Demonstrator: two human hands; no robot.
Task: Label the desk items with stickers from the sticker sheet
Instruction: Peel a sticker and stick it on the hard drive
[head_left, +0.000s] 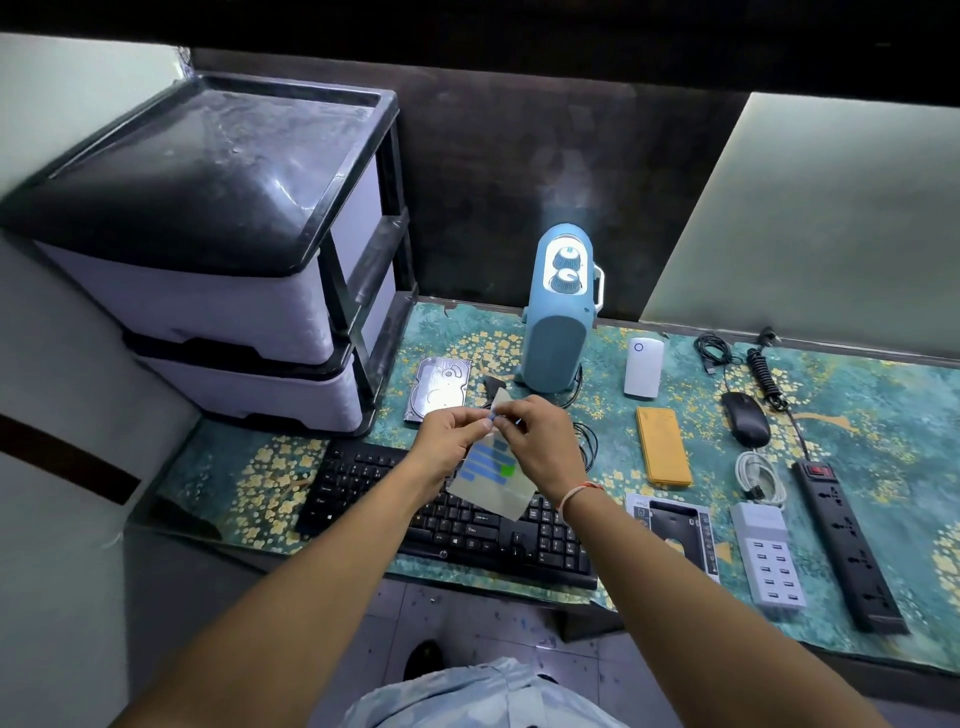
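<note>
Above the black keyboard (457, 519) I hold a pale sticker sheet (491, 486) with blue strips and one green sticker. My left hand (452, 436) grips the sheet's upper edge. My right hand (540, 436) pinches a small blue sticker (492, 415) at the sheet's top, fingertips touching those of the left. On the desk lie a hard drive (439, 387), a blue heater-like device (561, 312), a white adapter (643, 368), a yellow case (664, 447), a black mouse (745, 418), a white USB hub (769, 561) and a black power strip (847, 545).
A two-drawer plastic unit (218, 249) fills the desk's left end. Coiled cables (761, 475) lie near the mouse, and a packaged black item (675, 530) sits right of the keyboard. The desk (234, 467) has a teal floral cover; its front edge runs below the keyboard.
</note>
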